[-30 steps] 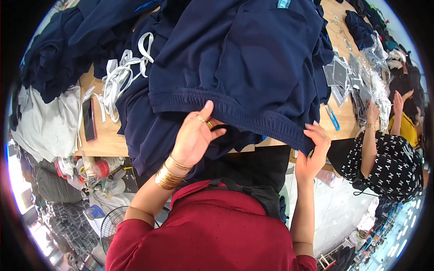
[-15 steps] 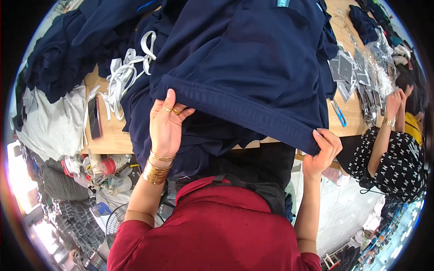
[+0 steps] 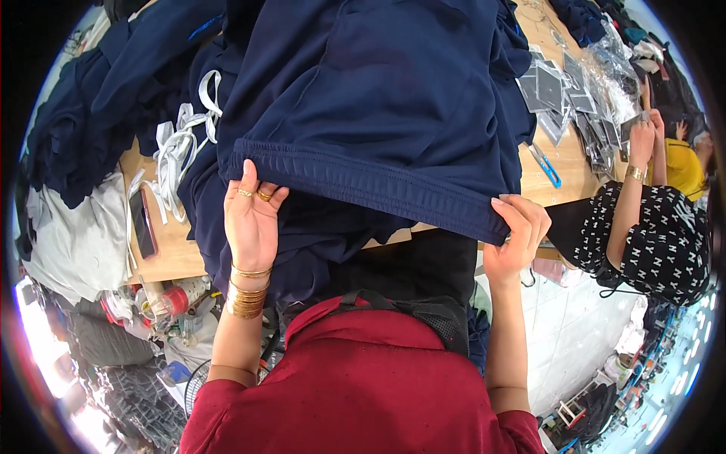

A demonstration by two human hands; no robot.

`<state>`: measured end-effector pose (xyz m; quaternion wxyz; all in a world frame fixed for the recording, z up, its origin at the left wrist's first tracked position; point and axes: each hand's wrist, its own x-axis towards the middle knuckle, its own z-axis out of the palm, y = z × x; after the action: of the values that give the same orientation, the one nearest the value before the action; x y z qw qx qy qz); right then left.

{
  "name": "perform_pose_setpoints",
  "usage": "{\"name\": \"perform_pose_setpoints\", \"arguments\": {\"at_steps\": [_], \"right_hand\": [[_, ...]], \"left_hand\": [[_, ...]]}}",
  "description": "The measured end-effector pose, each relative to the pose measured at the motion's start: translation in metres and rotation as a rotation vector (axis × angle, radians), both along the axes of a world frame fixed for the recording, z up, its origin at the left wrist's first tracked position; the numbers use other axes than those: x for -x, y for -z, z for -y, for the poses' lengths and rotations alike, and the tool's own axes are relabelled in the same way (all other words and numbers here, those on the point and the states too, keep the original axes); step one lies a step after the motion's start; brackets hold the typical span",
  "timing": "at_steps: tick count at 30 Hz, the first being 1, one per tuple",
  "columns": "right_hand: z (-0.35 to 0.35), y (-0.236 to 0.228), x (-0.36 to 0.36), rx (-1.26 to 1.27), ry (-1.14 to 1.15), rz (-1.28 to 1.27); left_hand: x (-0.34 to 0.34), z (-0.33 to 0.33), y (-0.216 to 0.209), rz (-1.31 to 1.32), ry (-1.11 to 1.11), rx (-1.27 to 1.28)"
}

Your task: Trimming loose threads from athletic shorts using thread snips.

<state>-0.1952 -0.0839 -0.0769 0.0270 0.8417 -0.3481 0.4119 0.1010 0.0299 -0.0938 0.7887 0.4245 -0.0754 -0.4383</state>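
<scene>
Navy blue trousers (image 3: 401,83) lie spread over the table, their elastic waistband (image 3: 363,185) toward me. At the waistband's left end my left hand (image 3: 253,216) grips it, thumb on top and fingers tucked beneath. The other end is pinched by my right hand (image 3: 518,234), its fingers folded over the edge. Between the two hands the band runs in a line slanting down to the right, its gathered stitching showing. More dark cloth hangs below it, over the table's near edge.
White drawstrings (image 3: 181,147) and a phone (image 3: 143,223) lie left, near pale cloth (image 3: 79,234) and piled navy garments (image 3: 113,98). On the right are blue thread snips (image 3: 546,168) and many small plastic packets (image 3: 556,91). A co-worker in patterned black (image 3: 650,234) sits at the right.
Both hands keep hold of the waistband, which looks flatter now and slants less. The whole scene has shifted left in view. The co-worker's hands have moved.
</scene>
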Motion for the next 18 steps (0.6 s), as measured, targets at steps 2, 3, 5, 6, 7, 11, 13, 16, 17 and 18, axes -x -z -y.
{"name": "perform_pose_setpoints", "arguments": {"at_steps": [2, 3, 5, 6, 7, 11, 13, 16, 17, 18], "right_hand": [[0.002, 0.001, -0.001, 0.006, 0.018, 0.016], [0.004, 0.001, -0.001, 0.01, 0.09, 0.037], [0.006, -0.002, -0.001, 0.02, 0.178, 0.053], [0.007, -0.003, -0.002, 0.035, 0.203, 0.057], [0.008, -0.005, -0.002, 0.047, 0.223, 0.063], [0.008, -0.01, -0.002, 0.033, 0.189, 0.024], [0.008, -0.01, -0.004, 0.035, 0.186, 0.031], [0.006, -0.009, -0.005, 0.046, 0.178, 0.039], [0.006, -0.01, -0.004, 0.054, 0.176, 0.041], [0.006, -0.011, -0.003, 0.055, 0.177, 0.04]], "left_hand": [[-0.006, -0.002, 0.003, 0.008, -0.023, 0.022], [-0.013, -0.004, 0.004, 0.005, -0.046, 0.035], [-0.025, -0.003, -0.009, 0.043, -0.082, 0.025], [-0.036, -0.005, -0.01, 0.024, -0.067, 0.061], [-0.049, -0.009, -0.011, 0.008, -0.056, 0.096], [-0.079, -0.02, -0.005, -0.125, 0.043, 0.201], [-0.084, -0.021, -0.002, -0.199, 0.117, 0.249], [-0.084, -0.02, 0.001, -0.181, 0.116, 0.239], [-0.083, -0.02, 0.001, -0.182, 0.116, 0.24], [-0.082, -0.019, 0.001, -0.183, 0.088, 0.215]]}}
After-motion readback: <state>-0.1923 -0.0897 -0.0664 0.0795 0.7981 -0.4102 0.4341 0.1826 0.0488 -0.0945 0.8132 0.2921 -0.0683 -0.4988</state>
